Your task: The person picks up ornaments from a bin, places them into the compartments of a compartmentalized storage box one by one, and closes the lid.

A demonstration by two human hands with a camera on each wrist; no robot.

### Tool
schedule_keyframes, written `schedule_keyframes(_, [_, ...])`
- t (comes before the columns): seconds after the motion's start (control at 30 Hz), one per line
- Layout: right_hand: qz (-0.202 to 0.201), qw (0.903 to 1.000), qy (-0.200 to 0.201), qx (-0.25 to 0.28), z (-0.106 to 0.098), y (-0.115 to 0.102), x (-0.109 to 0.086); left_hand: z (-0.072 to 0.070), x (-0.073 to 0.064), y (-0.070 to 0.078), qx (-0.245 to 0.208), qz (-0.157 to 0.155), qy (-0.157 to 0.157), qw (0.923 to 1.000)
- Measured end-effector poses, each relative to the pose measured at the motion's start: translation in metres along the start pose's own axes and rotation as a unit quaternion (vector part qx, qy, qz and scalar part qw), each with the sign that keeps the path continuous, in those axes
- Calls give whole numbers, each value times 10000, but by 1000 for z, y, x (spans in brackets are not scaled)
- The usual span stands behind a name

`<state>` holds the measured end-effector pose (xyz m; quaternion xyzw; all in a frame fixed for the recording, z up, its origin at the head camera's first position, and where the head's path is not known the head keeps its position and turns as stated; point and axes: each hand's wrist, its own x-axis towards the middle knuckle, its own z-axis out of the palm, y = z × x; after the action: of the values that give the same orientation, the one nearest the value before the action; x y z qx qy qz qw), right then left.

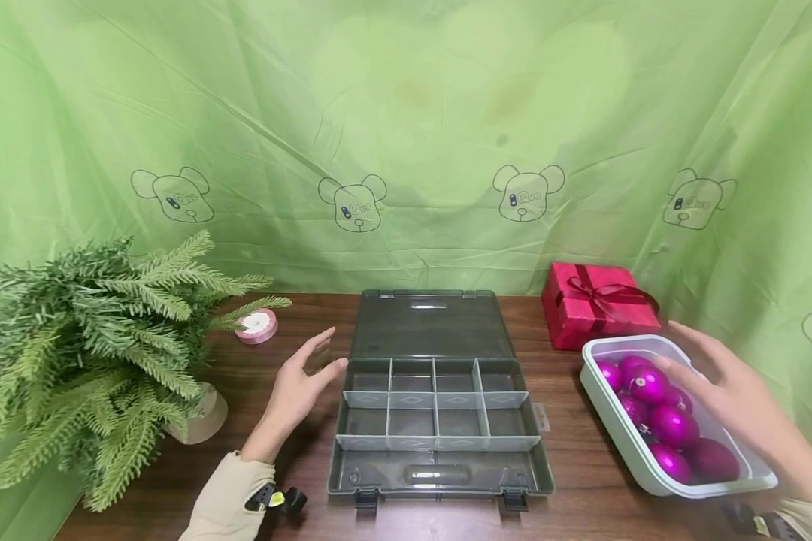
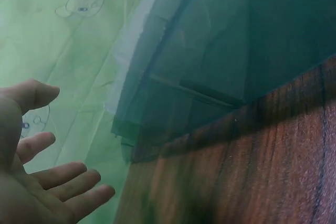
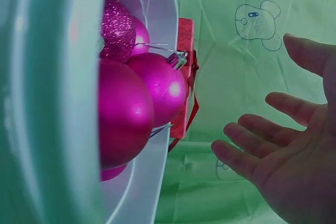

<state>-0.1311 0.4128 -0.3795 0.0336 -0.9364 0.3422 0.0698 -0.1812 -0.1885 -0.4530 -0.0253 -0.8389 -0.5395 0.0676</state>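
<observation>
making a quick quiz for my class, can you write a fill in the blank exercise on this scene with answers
1. The open case has two rows of small compartments, with ____ in each row.
2. The baubles lie in the tub nearest the person's ____ hand.
3. The gift box is ____ in colour.

Missing words: four; right; red.

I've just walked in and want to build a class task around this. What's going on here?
A person's open right grip hovers by the right side of a pale tub of magenta baubles. Their open left grip is beside a divided plastic box. Neither holds anything. The box's lid lies back, and no baubles sit in its compartments. A red gift box stands behind the tub, with greenery at the left.
</observation>
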Motion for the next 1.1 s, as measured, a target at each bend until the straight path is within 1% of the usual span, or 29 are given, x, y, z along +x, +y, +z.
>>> schedule_keyframes(0.17, [106, 9999, -42, -83, 0, 9, 0, 2, 1, -6, -512, -55, -27, 9987])
schedule_keyframes(0.3, [124, 9996, -193, -139, 1, 14, 0, 5, 2, -12, -1124, -91, -154, 9935])
schedule_keyframes(0.4, [148, 9992, -321, -194, 3, 19, 1, 8, 3, -19, -1401, -165, -261, 9896])
schedule_keyframes(0.5, [132, 9991, -347, -213, 8, 24, 1, 11, 4, -26, -1490, -189, -375, 9879])
schedule_keyframes(0.63, [5, 9993, -301, -229, 15, 31, 1, 13, 4, -31, -1509, -149, -437, 9875])
schedule_keyframes(0.77, [-90, 9982, -283, -526, 17, 37, 2, 16, 4, -35, -1457, -107, -411, 9884])
schedule_keyframes(0.87, [-194, 9965, -285, -756, 19, 41, 3, 17, 4, -38, -1453, -169, -395, 9884])
schedule_keyframes(0.97, [-332, 9948, -245, -935, 22, 43, 4, 18, 3, -41, -1508, -334, -398, 9872])
schedule_keyframes(1.1, [-418, 9926, -176, -1131, 24, 42, 5, 18, 4, -44, -1585, -424, -409, 9856])
